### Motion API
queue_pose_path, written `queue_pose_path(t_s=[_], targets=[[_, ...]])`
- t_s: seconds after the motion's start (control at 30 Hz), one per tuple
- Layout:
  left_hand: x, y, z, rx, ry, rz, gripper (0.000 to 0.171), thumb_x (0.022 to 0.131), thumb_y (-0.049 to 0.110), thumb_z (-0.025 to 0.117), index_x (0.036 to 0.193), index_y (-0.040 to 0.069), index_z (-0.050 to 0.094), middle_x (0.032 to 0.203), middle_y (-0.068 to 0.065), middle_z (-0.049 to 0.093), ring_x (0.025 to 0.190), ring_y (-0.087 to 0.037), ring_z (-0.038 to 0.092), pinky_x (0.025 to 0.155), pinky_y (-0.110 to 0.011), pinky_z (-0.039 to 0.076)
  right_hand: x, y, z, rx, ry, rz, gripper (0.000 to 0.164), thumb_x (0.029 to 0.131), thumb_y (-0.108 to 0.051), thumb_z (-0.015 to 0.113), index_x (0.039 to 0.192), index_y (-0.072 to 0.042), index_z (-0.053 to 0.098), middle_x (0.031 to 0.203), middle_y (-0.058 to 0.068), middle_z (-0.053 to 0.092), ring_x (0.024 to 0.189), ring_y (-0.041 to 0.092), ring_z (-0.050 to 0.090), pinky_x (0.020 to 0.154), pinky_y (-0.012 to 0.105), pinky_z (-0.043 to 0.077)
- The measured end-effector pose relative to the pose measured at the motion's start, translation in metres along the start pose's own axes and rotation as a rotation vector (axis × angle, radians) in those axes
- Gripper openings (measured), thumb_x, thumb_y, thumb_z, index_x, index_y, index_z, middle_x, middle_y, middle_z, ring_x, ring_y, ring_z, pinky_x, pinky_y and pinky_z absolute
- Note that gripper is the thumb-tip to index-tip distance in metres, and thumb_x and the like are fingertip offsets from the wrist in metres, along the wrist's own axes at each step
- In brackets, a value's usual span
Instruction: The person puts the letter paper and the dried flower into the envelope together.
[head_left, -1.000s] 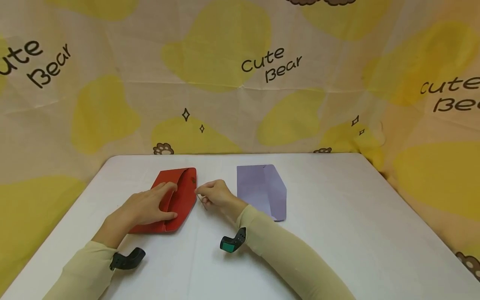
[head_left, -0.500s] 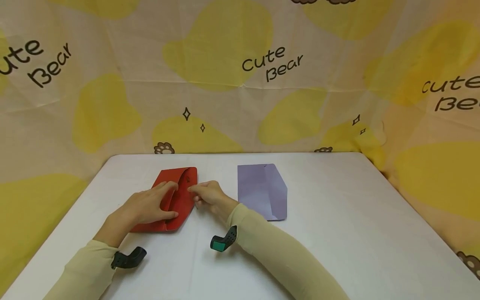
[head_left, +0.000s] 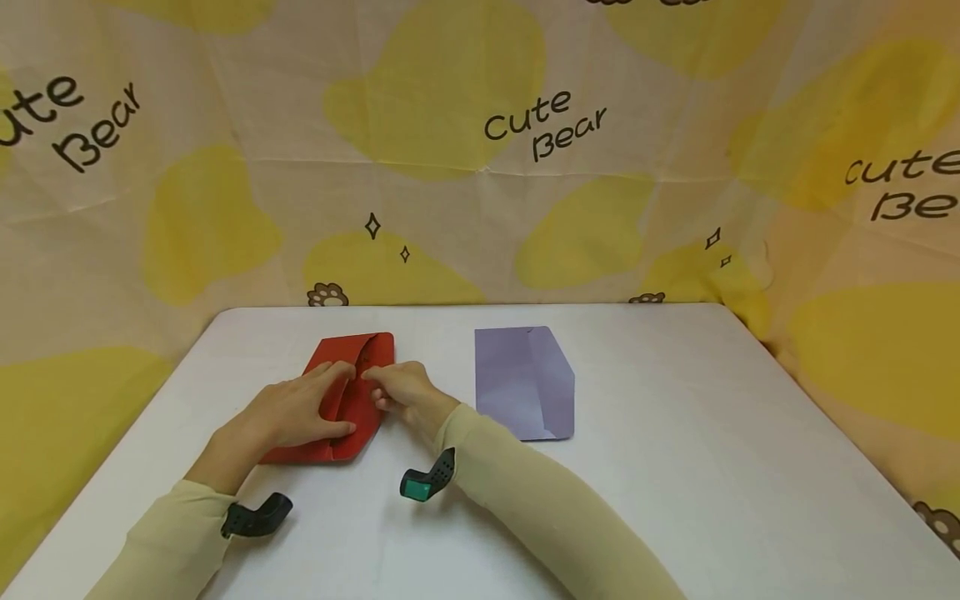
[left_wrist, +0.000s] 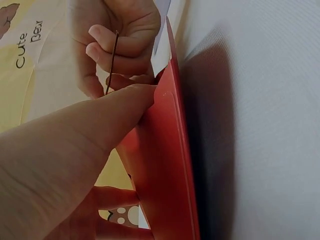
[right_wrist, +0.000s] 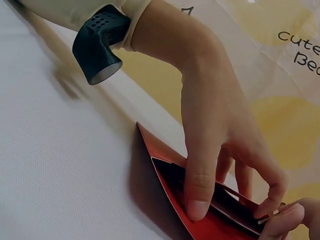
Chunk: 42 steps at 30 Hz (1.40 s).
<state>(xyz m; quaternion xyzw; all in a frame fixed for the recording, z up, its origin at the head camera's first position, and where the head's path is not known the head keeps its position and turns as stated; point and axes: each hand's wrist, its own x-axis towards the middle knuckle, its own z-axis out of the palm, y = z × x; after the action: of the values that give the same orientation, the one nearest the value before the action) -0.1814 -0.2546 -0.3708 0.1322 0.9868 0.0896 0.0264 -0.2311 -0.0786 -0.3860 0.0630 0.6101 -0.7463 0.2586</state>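
Note:
A red envelope (head_left: pixel 363 421) lies at the left of the table with its flap toward the right and its mouth gaping. My left hand (head_left: pixel 300 408) grips it, fingers and thumb spread and bent at the mouth. My right hand (head_left: pixel 405 390) is over the flap, fingertips close to the mouth. It pinches a thin dark stick (left_wrist: pixel 113 62), seen beside its curled fingers in the left wrist view. The stick's far end is hidden in that view. In the right wrist view the mouth (right_wrist: pixel 172 175) stands apart from the flap, and the right thumb (right_wrist: pixel 284 222) shows at the lower right.
A purple envelope (head_left: pixel 506 375) lies on the white table (head_left: pixel 675 467), right of the right hand. Behind the table hangs a yellow patterned cloth (head_left: pixel 450 167). Dark devices (head_left: pixel 258 517) are strapped at both wrists.
My right hand has moved left with the thin stick, from beside the red envelope to over its flap. The left hand and both envelopes have stayed in place.

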Motion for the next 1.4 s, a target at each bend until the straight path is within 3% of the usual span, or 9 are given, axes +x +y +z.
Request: queue_pose_path(t_s=[0.8,1.13,1.4], targets=[[-0.001,0.0,-0.002,-0.015,-0.002,-0.009,0.076,0.08,0.047,0.079,0.141,0.018,0.045,0.136,-0.016,0.058,0.102,-0.031,0.064,0.079,-0.058,0.057,0.009,0.001,0.012,-0.07,0.087,0.043,0.016,0.089,-0.007,0.07,0.08,-0.006,0.056,0.054,-0.001,0.052,0.043,0.004,0.05,0.044,0.014,0.046],[-0.002,0.0,-0.004,-0.029,-0.015,-0.013,0.092,0.072,0.068,0.079,0.142,0.019,0.045,0.142,-0.014,0.055,0.104,-0.032,0.065,0.084,-0.062,0.054,0.011,0.002,0.016,-0.085,0.109,0.036,0.019,0.09,-0.008,0.07,0.073,-0.008,0.061,0.055,0.0,0.054,0.043,0.005,0.051,0.046,0.014,0.048],[-0.005,0.0,-0.005,-0.045,-0.009,-0.01,0.093,0.071,0.068,0.08,0.141,0.017,0.045,0.141,-0.014,0.056,0.104,-0.032,0.065,0.083,-0.062,0.054,0.014,0.004,0.022,-0.094,0.122,0.049,0.018,0.091,-0.011,0.07,0.076,-0.007,0.061,0.057,0.0,0.056,0.044,0.005,0.054,0.046,0.015,0.049]])
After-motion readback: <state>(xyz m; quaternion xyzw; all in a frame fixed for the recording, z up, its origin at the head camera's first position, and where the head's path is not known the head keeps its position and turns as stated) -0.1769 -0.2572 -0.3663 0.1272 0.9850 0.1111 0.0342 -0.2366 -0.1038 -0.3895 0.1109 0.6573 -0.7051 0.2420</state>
